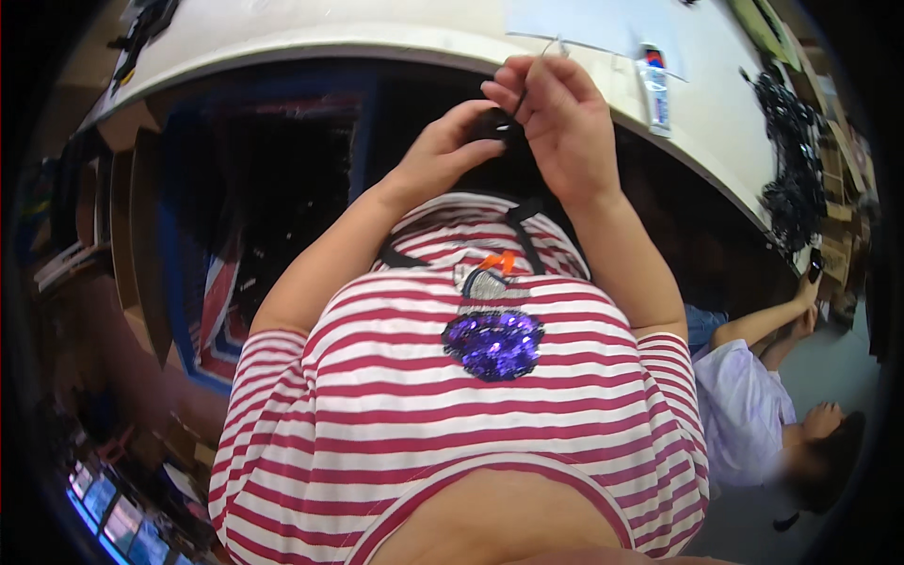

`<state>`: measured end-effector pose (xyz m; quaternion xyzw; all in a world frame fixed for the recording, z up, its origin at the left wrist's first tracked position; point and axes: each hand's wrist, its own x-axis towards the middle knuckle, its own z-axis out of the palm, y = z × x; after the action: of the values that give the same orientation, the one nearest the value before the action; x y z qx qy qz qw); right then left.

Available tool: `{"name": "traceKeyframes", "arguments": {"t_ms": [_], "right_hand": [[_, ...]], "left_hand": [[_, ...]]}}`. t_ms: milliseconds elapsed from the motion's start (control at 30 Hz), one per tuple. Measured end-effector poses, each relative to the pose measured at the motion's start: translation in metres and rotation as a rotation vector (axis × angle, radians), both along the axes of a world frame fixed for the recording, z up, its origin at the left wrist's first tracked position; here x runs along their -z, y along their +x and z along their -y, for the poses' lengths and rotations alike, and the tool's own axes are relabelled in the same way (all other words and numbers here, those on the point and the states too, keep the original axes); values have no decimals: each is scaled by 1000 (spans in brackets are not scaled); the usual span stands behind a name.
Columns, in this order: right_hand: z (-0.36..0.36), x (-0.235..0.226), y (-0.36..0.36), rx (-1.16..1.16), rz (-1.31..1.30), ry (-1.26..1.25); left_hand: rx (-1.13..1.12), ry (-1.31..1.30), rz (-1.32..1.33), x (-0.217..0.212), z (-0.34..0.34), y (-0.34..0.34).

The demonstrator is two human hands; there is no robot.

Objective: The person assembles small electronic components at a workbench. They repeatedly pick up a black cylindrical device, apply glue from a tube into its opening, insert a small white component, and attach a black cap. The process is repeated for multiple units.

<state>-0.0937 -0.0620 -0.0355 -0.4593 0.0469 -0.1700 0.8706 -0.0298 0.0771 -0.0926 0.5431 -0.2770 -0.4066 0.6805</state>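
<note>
2 hands pinch black part near tube.

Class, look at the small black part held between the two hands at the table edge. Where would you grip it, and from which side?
Judging by its pose, grip the black part on its rounded body, from the left and below, as the left hand does. A thin wire runs up from its right end, pinched by the right hand, so that end is best left free. Its finer shape is too small to tell.
</note>
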Motion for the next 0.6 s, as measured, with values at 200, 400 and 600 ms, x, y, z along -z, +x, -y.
{"name": "traceKeyframes", "arguments": {"t_ms": [200,400,600], "right_hand": [[5,-10,-29,83,501,-1381],[14,-11,-39,68,471,-1538],[98,-34,-36,617,90,-1724]], "left_hand": [[-99,-311,-266,-15,-5,19],[-223,-166,-179,-42,13,1],[-234,-169,-180,-55,20,10]]}}
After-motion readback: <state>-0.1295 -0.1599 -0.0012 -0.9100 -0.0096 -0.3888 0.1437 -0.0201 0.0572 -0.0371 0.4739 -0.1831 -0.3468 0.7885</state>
